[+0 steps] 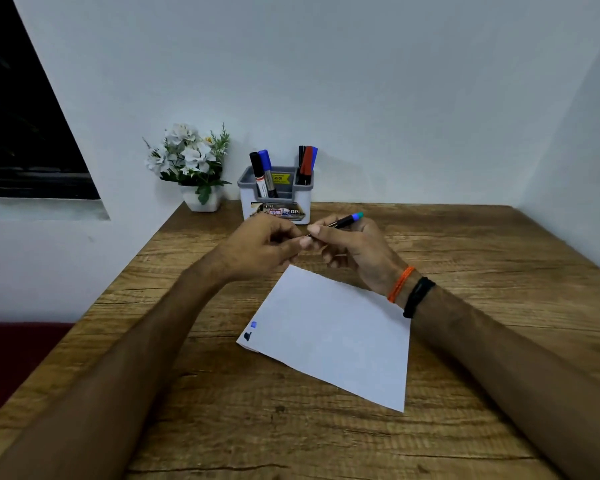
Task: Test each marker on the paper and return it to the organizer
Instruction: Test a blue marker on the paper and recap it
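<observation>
**Head view: both hands meet on a slim marker above the paper**

Head camera looks down over a wooden table (465, 341) set against a pale wall. I see my two bare forearms reaching in from the bottom edge, and the hands come together over the middle of the table, above the far corner of a white sheet of paper (329, 337).

My right hand (354, 247) has its fingers curled round a slim black marker (343, 221), whose blue-green end points up and to the right, away from me. My left hand (264, 247) pinches the marker's near end between thumb and forefinger; I cannot tell whether a cap is on there, since the fingers hide it. An orange thread and a black band circle my right wrist.

The paper lies flat and skewed on the table, with two small marks near its left corner, one blue, one dark.

At the table's far edge stands a grey-and-white organizer (276, 195). A black and a blue marker lean in its left compartment; black, red and blue ones stand in its right. Just left of it sits a white pot of white flowers (191, 164).
</observation>
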The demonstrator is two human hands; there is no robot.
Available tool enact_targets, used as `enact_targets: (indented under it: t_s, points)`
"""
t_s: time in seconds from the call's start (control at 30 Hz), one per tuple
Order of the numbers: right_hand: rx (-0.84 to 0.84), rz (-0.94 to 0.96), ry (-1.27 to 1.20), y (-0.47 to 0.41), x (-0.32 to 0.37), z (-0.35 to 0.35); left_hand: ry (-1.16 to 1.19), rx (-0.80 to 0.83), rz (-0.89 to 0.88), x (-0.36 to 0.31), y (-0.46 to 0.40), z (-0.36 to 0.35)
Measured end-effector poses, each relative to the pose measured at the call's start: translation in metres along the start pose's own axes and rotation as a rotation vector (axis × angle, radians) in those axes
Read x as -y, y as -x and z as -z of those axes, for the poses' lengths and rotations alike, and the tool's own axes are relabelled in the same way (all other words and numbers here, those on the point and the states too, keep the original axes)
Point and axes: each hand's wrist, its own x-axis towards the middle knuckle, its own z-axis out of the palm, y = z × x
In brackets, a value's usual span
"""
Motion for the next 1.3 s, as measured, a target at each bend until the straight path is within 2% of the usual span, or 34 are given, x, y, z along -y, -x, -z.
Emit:
enact_targets:
  t_s: [0.23, 0.5, 0.63, 0.73, 0.9, 1.0, 1.17, 1.3]
  points:
    - [0.024, -0.026, -0.060, -0.003, -0.005, -0.012, -0.165, -0.037, -0.088, 0.004, 0.000, -0.013]
    - [0.078, -0.101, -0.251, -0.007, -0.006, -0.011, -0.108, -0.069, -0.146, 0.005, 0.002, -0.018]
    - [0.083, -0.086, -0.283, -0.008, -0.007, -0.007, -0.054, -0.041, -0.119, 0.010, -0.001, -0.018]
    - [0.059, -0.019, -0.197, -0.009, -0.009, -0.002, -0.033, -0.047, -0.114, 0.012, -0.001, -0.017]
    - [-0.060, 0.048, -0.104, -0.005, -0.005, 0.002, -0.110, 0.002, 0.057, 0.016, 0.002, -0.002]
    - [0.012, -0.001, -0.139, -0.002, 0.000, 0.005, -0.181, 0.043, 0.128, 0.024, 0.004, 0.008]
    - [0.239, -0.104, -0.128, 0.005, 0.002, -0.006, -0.244, 0.120, 0.187, 0.033, 0.004, 0.009]
    - [0.317, -0.034, 0.036, 0.016, -0.001, -0.023, -0.270, 0.134, 0.178, 0.034, 0.002, 0.009]
